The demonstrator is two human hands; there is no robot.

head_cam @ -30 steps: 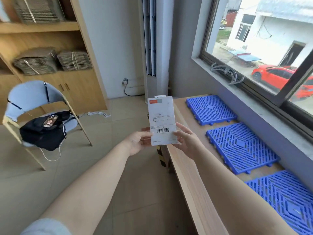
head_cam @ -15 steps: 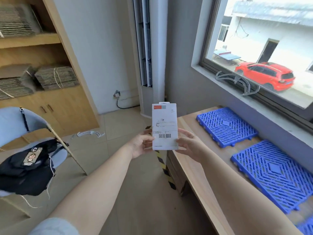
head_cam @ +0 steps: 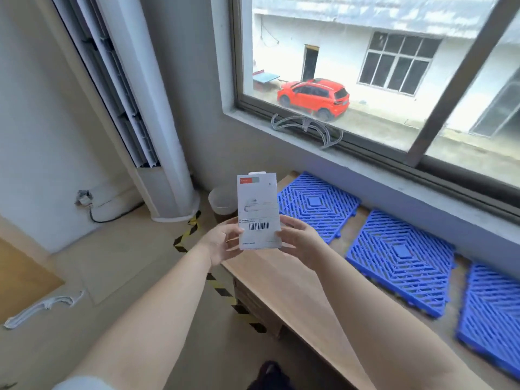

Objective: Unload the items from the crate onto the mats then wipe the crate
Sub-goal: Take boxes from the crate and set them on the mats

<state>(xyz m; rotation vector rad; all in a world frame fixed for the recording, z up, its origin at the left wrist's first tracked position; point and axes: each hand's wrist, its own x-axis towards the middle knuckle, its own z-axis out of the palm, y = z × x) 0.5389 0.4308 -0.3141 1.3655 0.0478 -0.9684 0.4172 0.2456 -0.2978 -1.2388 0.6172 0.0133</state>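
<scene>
A flat white cardboard box with a barcode (head_cam: pixel 259 212) stands upright in the middle of the frame. The left hand (head_cam: pixel 222 243) and right hand (head_cam: pixel 298 240) pinch its bottom edges. Three blue plastic grid mats (head_cam: pixel 399 254) lie on the long wooden table (head_cam: pixel 295 288) at right.

Bare forearms — pale blue sleeve (head_cam: pixel 81 383)

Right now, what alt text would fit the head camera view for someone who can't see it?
Two hands, left hand and right hand, hold a white box upright by its lower edges above a wooden table, where three blue mats lie under a window.
</scene>
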